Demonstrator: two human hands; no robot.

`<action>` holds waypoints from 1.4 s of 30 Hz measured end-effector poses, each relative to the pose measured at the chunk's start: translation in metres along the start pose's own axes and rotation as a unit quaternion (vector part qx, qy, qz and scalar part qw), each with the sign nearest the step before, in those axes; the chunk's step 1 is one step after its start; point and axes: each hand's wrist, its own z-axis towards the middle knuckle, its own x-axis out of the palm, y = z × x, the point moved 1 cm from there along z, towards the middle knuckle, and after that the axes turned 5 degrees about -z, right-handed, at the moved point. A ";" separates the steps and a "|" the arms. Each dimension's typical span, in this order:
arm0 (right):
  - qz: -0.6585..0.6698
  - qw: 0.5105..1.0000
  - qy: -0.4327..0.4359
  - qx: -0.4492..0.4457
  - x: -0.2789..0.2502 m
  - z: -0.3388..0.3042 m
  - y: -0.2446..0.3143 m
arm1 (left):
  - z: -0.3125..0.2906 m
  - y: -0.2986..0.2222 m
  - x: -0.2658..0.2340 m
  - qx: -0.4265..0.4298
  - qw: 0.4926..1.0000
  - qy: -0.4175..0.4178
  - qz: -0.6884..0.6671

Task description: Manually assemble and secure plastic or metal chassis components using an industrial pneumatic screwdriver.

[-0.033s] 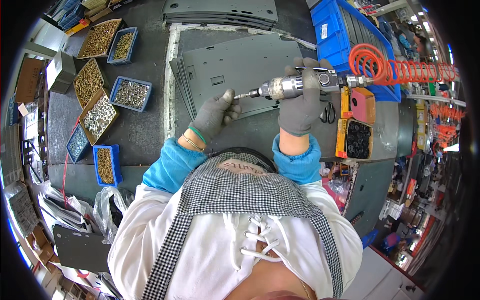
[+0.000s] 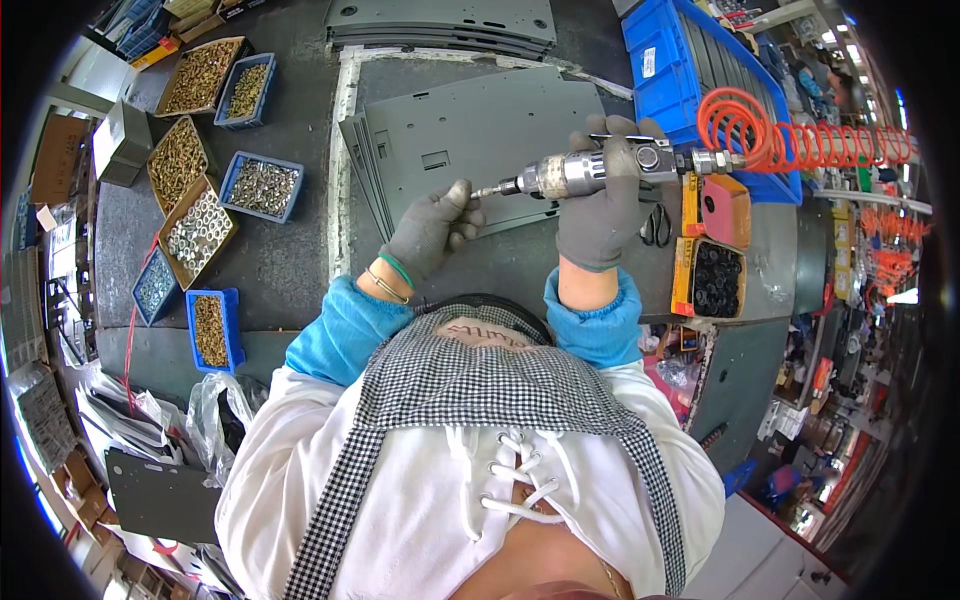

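Head view: a worker's gloved right hand (image 2: pixel 600 215) wraps firmly around a silver air tool (image 2: pixel 573 176), held level above a bench (image 2: pixel 290 285), its bit (image 2: pixel 507 187) pointing to the left. At that end, the left hand (image 2: pixel 425 235) is mostly closed, thumb and forefinger pinching the tip of the bit, the other fingers curled; whether a small part also sits between the fingertips cannot be told. A green band (image 2: pixel 394 268) circles the left wrist, and blue cuffs (image 2: pixel 597 318) cover both forearms. Just beyond the hands, grey panels (image 2: pixel 470 130) lie in a fanned stack, partly beneath the tool. From the tool's rear, a coiled orange hose (image 2: pixel 765 140) runs off to the right. Near the right hand stands a carton (image 2: pixel 682 278) of black parts; farther back, a blue crate (image 2: pixel 660 103) holds upright grey plates (image 2: pixel 722 55). Well to the left, silver parts fill a blue bin (image 2: pixel 262 215), rings lie in a tray (image 2: pixel 213 259) beside it, and brass-coloured pieces fill another bin (image 2: pixel 237 335) at the bench's near edge. More panels (image 2: pixel 440 18) are piled at the back.
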 end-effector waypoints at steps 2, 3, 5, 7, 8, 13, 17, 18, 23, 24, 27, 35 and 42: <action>0.004 1.000 -0.003 0.013 -0.002 0.002 0.000 | -0.001 0.002 -0.003 -0.001 1.000 -0.003 0.017; 0.008 1.000 -0.005 0.026 -0.002 0.003 0.000 | -0.002 0.003 -0.007 0.027 0.999 0.012 0.034; 0.000 0.999 -0.019 0.035 -0.004 0.006 -0.006 | -0.007 0.002 -0.007 0.051 0.997 0.026 0.050; -0.009 0.999 -0.032 0.044 -0.005 0.004 -0.010 | -0.009 -0.004 -0.005 0.054 0.985 -0.019 0.160; -0.016 0.999 -0.020 0.043 -0.003 0.000 -0.015 | -0.009 -0.009 -0.005 0.053 0.986 -0.019 0.160; -0.062 0.991 0.099 0.065 -0.008 -0.028 -0.051 | -0.011 -0.025 -0.024 -0.038 0.896 0.025 0.441; -0.088 0.985 0.146 0.034 -0.002 -0.044 -0.059 | -0.021 -0.025 -0.029 -0.049 0.892 0.012 0.450; -0.066 0.981 0.175 0.049 -0.001 -0.046 -0.055 | -0.021 -0.022 -0.036 -0.023 0.921 0.003 0.389; -0.097 0.970 0.220 0.025 0.000 -0.057 -0.050 | -0.027 -0.023 -0.055 0.095 0.984 -0.085 0.126; -0.114 0.968 0.222 0.023 -0.001 -0.058 -0.050 | -0.022 -0.026 -0.062 0.159 0.968 -0.142 0.135; -0.121 0.953 0.278 0.018 -0.006 -0.060 -0.063 | -0.018 -0.036 -0.067 0.205 0.921 -0.248 0.220; -0.172 0.936 0.306 -0.022 0.005 -0.057 -0.068 | -0.003 -0.021 -0.067 0.136 0.707 -0.356 0.596; -0.150 0.946 0.288 0.000 0.007 -0.060 -0.069 | 0.000 -0.019 -0.072 0.168 0.688 -0.339 0.619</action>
